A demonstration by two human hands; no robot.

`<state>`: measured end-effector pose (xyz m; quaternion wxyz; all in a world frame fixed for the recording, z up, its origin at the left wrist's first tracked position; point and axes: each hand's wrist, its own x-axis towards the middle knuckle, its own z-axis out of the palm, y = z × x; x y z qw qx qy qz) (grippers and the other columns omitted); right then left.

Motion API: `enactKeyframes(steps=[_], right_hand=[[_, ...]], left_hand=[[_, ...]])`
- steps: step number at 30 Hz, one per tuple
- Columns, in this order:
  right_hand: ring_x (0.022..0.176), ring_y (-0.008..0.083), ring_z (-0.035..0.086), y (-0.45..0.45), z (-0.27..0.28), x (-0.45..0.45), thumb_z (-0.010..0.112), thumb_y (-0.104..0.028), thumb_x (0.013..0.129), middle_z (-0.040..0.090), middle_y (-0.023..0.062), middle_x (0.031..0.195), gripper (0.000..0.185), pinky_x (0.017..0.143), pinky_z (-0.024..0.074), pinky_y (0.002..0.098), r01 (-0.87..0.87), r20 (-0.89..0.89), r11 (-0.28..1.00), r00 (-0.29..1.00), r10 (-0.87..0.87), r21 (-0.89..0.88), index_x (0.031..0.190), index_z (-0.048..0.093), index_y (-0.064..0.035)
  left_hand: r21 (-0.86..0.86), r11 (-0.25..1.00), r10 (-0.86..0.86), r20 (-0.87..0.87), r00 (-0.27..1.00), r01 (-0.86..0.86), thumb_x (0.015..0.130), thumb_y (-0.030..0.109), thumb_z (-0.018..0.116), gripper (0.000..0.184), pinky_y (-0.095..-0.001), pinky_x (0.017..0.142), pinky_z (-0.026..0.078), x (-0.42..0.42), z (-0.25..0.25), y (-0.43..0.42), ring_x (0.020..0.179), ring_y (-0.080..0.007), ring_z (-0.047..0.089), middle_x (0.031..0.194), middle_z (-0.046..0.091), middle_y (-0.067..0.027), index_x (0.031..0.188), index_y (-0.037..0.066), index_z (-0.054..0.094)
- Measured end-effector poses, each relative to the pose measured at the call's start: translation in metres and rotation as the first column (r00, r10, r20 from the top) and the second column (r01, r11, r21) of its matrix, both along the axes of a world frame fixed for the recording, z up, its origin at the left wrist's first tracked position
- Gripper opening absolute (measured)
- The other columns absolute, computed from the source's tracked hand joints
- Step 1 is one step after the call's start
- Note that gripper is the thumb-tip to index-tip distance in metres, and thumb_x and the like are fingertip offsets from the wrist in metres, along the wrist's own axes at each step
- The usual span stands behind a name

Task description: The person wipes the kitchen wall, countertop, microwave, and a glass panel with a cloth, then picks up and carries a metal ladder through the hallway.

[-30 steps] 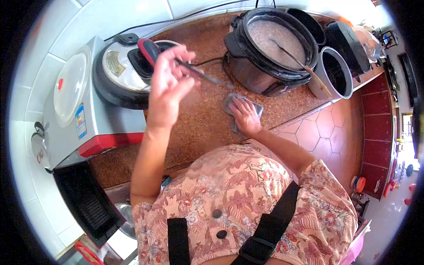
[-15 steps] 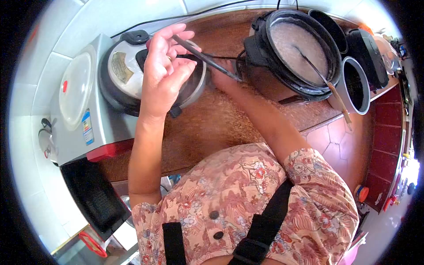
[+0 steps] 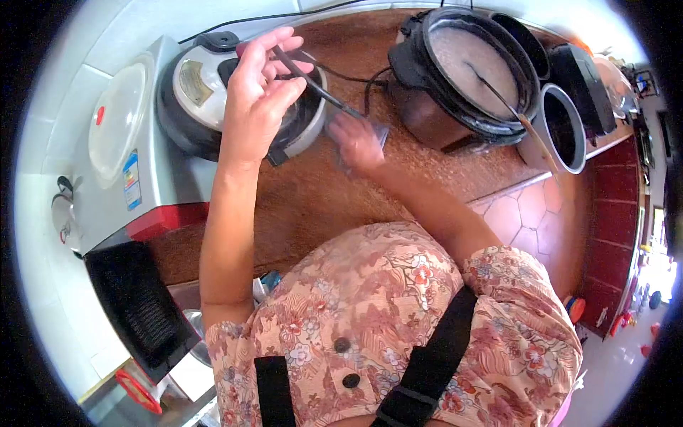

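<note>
Raised over the lidded cooker (image 3: 193,96), my left hand (image 3: 260,99) holds a dark stick-like handle (image 3: 316,87) between thumb and fingers. The handle slants down toward my right hand. Blurred by motion, my right hand (image 3: 358,144) presses a grey cloth (image 3: 380,135) on the brown countertop (image 3: 313,192). To its right stands an open pot (image 3: 427,117) of pale, thick food (image 3: 473,60), with a dark-headed utensil (image 3: 537,139) resting across its rim.
A grey and red appliance (image 3: 171,206) with a white lid (image 3: 121,124) on it stands at the left. Past the open pot are a grey container (image 3: 558,128) and a black appliance (image 3: 583,89). A black cord (image 3: 373,89) lies behind my right hand.
My right hand has moved the cloth left, from in front of the open pot to beside the lidded cooker. My left hand still holds the handle, slightly higher than one second ago.
</note>
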<state>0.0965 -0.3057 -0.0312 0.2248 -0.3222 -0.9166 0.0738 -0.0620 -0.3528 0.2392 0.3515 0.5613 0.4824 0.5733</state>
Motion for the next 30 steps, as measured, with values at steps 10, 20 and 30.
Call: enactKeyframes(steps=[10,20,30], right_hand=[[0.126,0.0282,0.046,-0.103,0.018,0.096,0.058,-0.007,0.073,0.050,0.0099,0.136,0.051,0.106,0.0331,0.0491,-0.328,0.005,0.943,0.944,0.329,-0.046,0.123,0.057,-0.0154],[0.121,0.0339,0.048,-0.062,0.005,0.207,0.053,-0.007,0.075,0.054,0.0131,0.129,0.046,0.099,0.0344,0.0503,0.552,-0.114,0.827,0.833,-0.542,0.102,0.121,0.059,-0.0118],[0.126,0.0323,0.042,-0.107,-0.005,0.066,0.064,-0.021,0.073,0.048,0.0141,0.133,0.057,0.104,0.0292,0.0536,0.053,0.085,0.996,0.995,-0.059,0.069,0.127,0.053,-0.0100]], left_hand=[[0.120,0.986,-0.092,-0.178,0.980,0.114,0.081,-0.005,0.061,0.053,-0.0216,0.071,0.049,0.042,-0.029,-0.021,0.083,-0.0094,0.060,0.118,0.058,-0.0101,0.131,0.002,0.047],[0.239,0.968,0.118,-0.690,0.714,0.070,0.080,-0.003,0.065,0.059,-0.0298,0.070,0.052,0.038,-0.063,-0.047,0.076,-0.0183,0.060,0.108,0.059,-0.0116,0.134,0.005,0.045],[0.274,0.961,0.232,-0.879,0.417,0.043,0.078,0.002,0.061,0.056,-0.0404,0.060,0.050,0.057,-0.085,-0.034,0.061,-0.0295,0.059,0.091,0.059,-0.0188,0.131,-0.005,0.042]])
